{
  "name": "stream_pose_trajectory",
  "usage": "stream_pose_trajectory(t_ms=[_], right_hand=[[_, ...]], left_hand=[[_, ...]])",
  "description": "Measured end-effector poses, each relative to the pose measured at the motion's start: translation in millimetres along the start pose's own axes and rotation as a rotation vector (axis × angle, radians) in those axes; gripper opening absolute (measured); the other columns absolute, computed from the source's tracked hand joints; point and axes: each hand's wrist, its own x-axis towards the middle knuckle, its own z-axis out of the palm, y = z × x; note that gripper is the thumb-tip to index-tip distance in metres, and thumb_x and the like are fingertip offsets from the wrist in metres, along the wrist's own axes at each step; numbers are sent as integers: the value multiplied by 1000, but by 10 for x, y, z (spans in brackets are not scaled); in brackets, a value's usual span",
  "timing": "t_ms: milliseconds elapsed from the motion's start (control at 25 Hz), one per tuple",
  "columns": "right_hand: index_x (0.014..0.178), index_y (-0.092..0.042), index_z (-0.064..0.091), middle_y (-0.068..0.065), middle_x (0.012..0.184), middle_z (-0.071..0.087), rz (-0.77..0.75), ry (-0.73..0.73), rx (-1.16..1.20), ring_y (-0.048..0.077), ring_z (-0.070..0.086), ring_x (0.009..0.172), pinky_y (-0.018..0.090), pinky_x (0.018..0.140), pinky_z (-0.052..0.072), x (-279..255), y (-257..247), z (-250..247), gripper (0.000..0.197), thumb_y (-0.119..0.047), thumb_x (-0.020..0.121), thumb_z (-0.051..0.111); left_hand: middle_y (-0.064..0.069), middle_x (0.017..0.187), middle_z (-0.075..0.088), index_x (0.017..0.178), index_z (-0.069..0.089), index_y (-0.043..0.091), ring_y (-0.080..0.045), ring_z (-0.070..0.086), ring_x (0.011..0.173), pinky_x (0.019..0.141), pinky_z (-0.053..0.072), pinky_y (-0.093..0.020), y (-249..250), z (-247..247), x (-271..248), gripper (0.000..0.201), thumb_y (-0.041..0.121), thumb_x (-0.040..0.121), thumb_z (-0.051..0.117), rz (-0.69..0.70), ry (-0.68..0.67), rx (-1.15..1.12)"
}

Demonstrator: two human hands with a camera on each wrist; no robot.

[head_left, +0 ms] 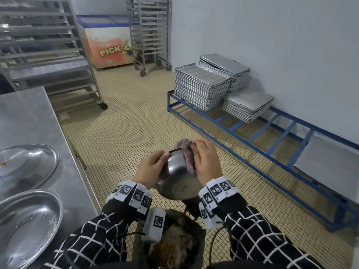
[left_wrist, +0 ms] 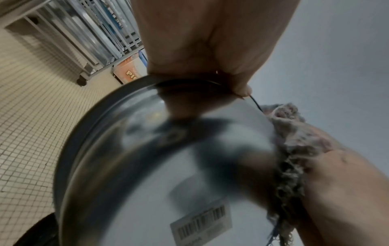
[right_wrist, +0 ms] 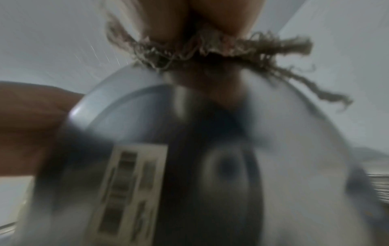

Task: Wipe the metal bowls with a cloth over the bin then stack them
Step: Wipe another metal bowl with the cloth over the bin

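Observation:
A metal bowl point(head_left: 175, 179) is held tilted, its base toward me, above a dark bin point(head_left: 174, 241) full of brownish waste. My left hand point(head_left: 151, 168) grips the bowl's rim point(left_wrist: 189, 83), thumb on the outside. My right hand point(head_left: 206, 164) clutches a frayed pinkish-grey cloth point(head_left: 187, 152) against the bowl's right side and rim. The left wrist view shows the bowl's shiny outside point(left_wrist: 147, 166) with a barcode sticker point(left_wrist: 201, 223) and the cloth point(left_wrist: 294, 141). In the blurred right wrist view the cloth point(right_wrist: 210, 46) lies bunched over the bowl point(right_wrist: 294, 149).
Two wide shallow metal bowls point(head_left: 27, 164) point(head_left: 25, 226) sit on the steel table point(head_left: 29, 113) at left. Stacks of baking trays point(head_left: 202, 86) rest on a blue frame point(head_left: 252, 136) by the right wall. Wheeled racks point(head_left: 149, 33) and a chest freezer point(head_left: 106, 41) stand behind.

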Motion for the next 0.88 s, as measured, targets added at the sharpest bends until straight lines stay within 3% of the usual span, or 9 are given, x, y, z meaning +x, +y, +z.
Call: stream_pose_trajectory(t_ms=[80, 200, 280, 400, 480, 600, 720, 800, 880], right_hand=[[112, -16, 60, 1, 118, 55, -109, 87, -76, 19, 48, 113, 35, 93, 46, -95, -119, 55, 33, -32, 92, 39], [126, -25, 55, -2, 130, 52, -213, 54, -237, 22, 41, 126, 42, 106, 32, -224, -236, 143, 37, -32, 92, 41], [132, -25, 50, -2, 137, 46, -66, 83, -185, 21, 34, 132, 44, 110, 28, -214, -206, 149, 41, -37, 95, 36], [131, -15, 49, 3, 134, 44, 361, 143, 162, 21, 43, 126, 42, 99, 45, -188, -120, 76, 44, -39, 98, 32], [124, -12, 54, 4, 122, 54, 666, 90, 356, 21, 53, 115, 34, 91, 48, -179, -51, 0, 44, -40, 100, 31], [95, -15, 65, 4, 93, 67, 1035, 51, 693, 22, 63, 91, 35, 82, 51, -117, -75, -205, 55, -52, 99, 25], [102, -13, 62, 6, 90, 65, 1148, -4, 1063, 25, 62, 88, 45, 86, 52, -30, -110, -331, 56, -58, 96, 29], [110, -13, 58, 15, 102, 65, 1130, -128, 1018, 31, 63, 93, 53, 91, 50, 14, -99, -320, 43, -50, 95, 41], [111, -5, 58, 16, 100, 65, 1113, -221, 844, 30, 63, 92, 54, 93, 48, 24, -91, -314, 36, -29, 84, 54]], left_hand=[[-13, 87, 67, 91, 64, 15, -32, 63, 84, 81, 53, -46, 3, 14, 13, 27, 34, 99, 46, -41, 55, -51], [-4, 100, 70, 105, 65, 22, -22, 66, 96, 91, 52, -45, 47, 17, 49, 24, 30, 101, 44, -113, 75, -185], [-2, 100, 68, 97, 62, 28, -22, 64, 97, 91, 52, -42, 90, -13, 36, 20, 32, 101, 43, -127, 76, -213], [1, 94, 65, 86, 58, 33, -19, 61, 90, 80, 50, -31, 132, -70, -9, 23, 36, 101, 41, -109, 72, -240], [6, 89, 61, 83, 54, 36, -11, 58, 84, 70, 44, -22, 130, -98, -26, 22, 36, 101, 40, -105, 81, -245], [-4, 91, 68, 91, 62, 26, -20, 65, 86, 76, 49, -28, 59, -139, -3, 32, 46, 98, 38, -136, 58, -290], [-3, 83, 66, 75, 60, 16, -14, 61, 82, 80, 40, -24, 9, -120, -42, 46, 52, 94, 39, -115, 90, -289], [-2, 91, 64, 68, 58, 15, -6, 57, 85, 72, 36, -13, 25, -116, -104, 41, 43, 95, 46, -66, 128, -275], [-2, 99, 62, 71, 65, 16, -10, 57, 93, 78, 45, -14, -17, -150, -107, 37, 44, 92, 54, 27, 130, -224]])
